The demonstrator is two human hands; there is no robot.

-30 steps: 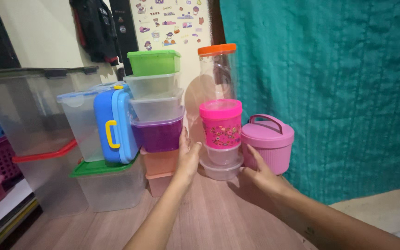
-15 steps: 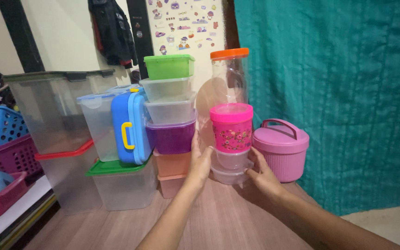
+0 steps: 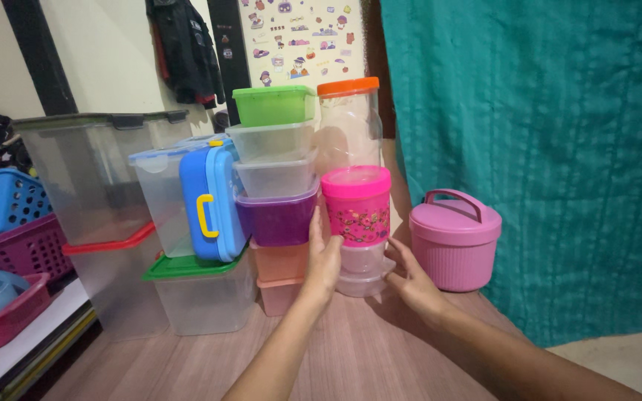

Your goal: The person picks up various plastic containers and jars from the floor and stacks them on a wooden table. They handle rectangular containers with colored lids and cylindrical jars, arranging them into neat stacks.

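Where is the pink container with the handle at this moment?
In the head view, the pink handled container stands on the wooden surface at right, against the teal curtain.

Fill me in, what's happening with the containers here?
A person has both hands on a small stack on the wooden floor: the left hand and right hand flank two clear round plastic tubs carrying a pink floral lidded canister. The stack stands right beside a tall column of rectangular food boxes, with a tall clear jar with orange lid behind. A pink ribbed pot with handle stands apart to the right.
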